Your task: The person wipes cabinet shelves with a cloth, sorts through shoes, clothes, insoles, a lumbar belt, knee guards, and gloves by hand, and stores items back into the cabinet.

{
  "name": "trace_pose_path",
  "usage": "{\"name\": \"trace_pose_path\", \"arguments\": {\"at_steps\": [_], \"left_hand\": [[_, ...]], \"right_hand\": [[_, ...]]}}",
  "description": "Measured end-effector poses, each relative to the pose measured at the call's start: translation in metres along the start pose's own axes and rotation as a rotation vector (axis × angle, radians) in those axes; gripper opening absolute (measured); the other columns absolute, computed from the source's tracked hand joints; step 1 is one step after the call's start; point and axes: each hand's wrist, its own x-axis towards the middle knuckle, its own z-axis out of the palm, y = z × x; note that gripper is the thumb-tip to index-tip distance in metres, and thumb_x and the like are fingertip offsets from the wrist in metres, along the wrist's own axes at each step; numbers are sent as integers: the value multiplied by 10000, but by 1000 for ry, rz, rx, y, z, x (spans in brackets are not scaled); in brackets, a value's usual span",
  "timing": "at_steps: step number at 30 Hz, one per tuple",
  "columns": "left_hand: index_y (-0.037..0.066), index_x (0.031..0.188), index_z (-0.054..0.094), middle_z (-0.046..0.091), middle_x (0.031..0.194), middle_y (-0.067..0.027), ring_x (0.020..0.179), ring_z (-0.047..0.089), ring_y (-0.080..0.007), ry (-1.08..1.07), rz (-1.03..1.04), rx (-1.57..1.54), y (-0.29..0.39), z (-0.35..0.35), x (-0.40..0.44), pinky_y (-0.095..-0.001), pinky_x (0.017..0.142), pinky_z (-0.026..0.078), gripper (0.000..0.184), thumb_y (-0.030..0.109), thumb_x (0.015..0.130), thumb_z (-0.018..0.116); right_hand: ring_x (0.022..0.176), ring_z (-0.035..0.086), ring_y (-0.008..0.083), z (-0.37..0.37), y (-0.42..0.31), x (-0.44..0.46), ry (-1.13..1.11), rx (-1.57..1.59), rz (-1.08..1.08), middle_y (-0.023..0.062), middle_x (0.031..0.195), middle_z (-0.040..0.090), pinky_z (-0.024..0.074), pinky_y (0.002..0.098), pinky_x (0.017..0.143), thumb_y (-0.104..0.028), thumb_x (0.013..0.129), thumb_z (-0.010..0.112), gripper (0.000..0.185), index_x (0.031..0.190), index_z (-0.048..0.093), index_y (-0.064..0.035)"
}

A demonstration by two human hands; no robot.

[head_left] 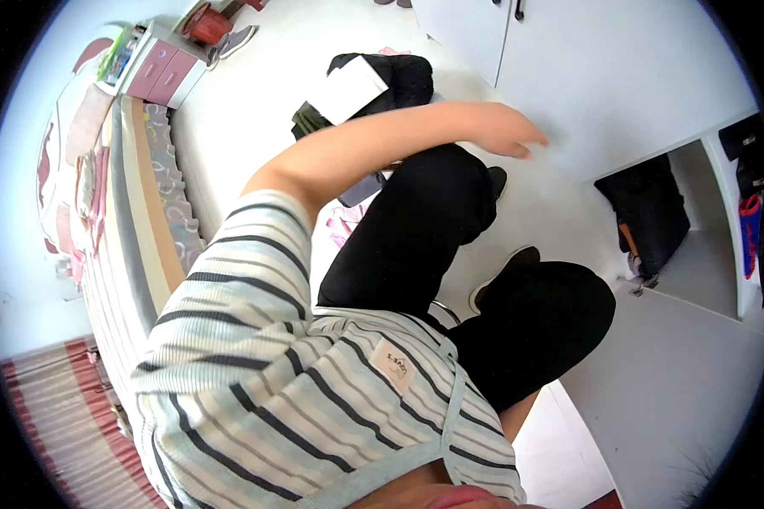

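Note:
My left arm, in a striped short sleeve, reaches across above my black-trousered knees. At its end, my left hand (509, 131) is in the air near the white cabinet door (603, 85). Its fingers look loosely stretched and slightly blurred, with nothing visible in them. A low cabinet compartment (713, 242) stands open on the right, with a black cloth-like item (649, 208) inside. Below it, the open door panel (671, 399) swings out beside my right knee. Only a bit of my right forearm shows behind that knee; the hand is hidden.
On the floor lie a black bundle (412, 81) with a white sheet (350, 89) on it, and pink patterned cloth (344, 222). A bed (136, 212) runs along the left, with a pink-and-white nightstand (161, 68) and grey shoes (233, 44) beyond. More dark items (747, 153) fill the far-right shelf.

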Motion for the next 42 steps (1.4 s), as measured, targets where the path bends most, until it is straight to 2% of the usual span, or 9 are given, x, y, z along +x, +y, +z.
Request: {"name": "trace_pose_path", "arguments": {"at_steps": [3,9,13,16,20,22,28,34,42], "left_hand": [[43,1142,525,622,1001,-111,899,614,-241,623,-76,-155,26,-9,-109,-332,766,484,291,149,871,520],[41,1042,575,622,909,-96,775,605,-184,928,-548,-520,56,130,-247,-281,690,478,194,107,868,522],[42,1022,585,620,888,-77,779,595,-174,978,-612,-604,63,178,-263,-282,688,465,189,125,861,528],[56,998,593,630,913,-79,803,604,-213,1110,-698,-353,36,171,-288,-294,696,473,181,116,834,543],[62,977,591,637,900,-115,816,619,-238,1259,-1128,-305,-38,224,-358,-328,717,486,195,98,794,535],[46,996,586,625,943,-149,866,608,-271,1084,-1357,-340,-55,265,-387,-361,750,482,270,169,756,594],[31,1081,558,593,1005,-163,944,557,-304,1139,-1326,-378,-84,324,-364,-381,831,442,386,190,737,630],[38,1094,535,552,1079,-133,1055,487,-293,1588,-924,46,-80,140,-355,-364,926,364,343,173,788,613],[2,1149,484,522,1100,-204,1054,484,-351,1299,-663,76,-64,23,-283,-397,932,381,601,313,688,711]], "right_hand": [[1086,505,260,-4,-62,-37,79,-135,-169,164,1183,524,380,371,962,-274,914,472,431,1223,441,25],[1130,467,307,77,-187,-163,169,36,-945,190,1201,502,342,390,1009,-310,925,436,450,1222,441,28],[1117,465,320,141,-207,-249,-802,-32,-1329,163,1221,501,310,463,1004,-315,908,461,477,1255,420,11],[888,540,237,194,-187,-321,-1135,229,-1113,61,956,572,434,449,854,-274,830,609,258,1028,578,-111],[1084,470,166,183,-171,-344,-1359,207,-727,-18,1190,533,275,487,954,-325,844,595,388,1201,496,-213],[1151,470,298,214,-172,-323,-1737,334,-735,5,1187,574,261,589,944,-168,869,560,384,1250,509,-169],[1093,510,271,238,-171,-317,-1602,300,-859,-29,1123,603,227,604,954,-197,888,532,312,1200,544,-178],[971,494,152,258,-183,-312,-1483,113,-996,-37,1006,555,320,474,919,-312,834,614,326,1118,528,-180],[703,536,153,285,-171,-271,-844,-235,-1086,76,782,531,503,327,685,-30,799,600,153,951,589,-44]]}}
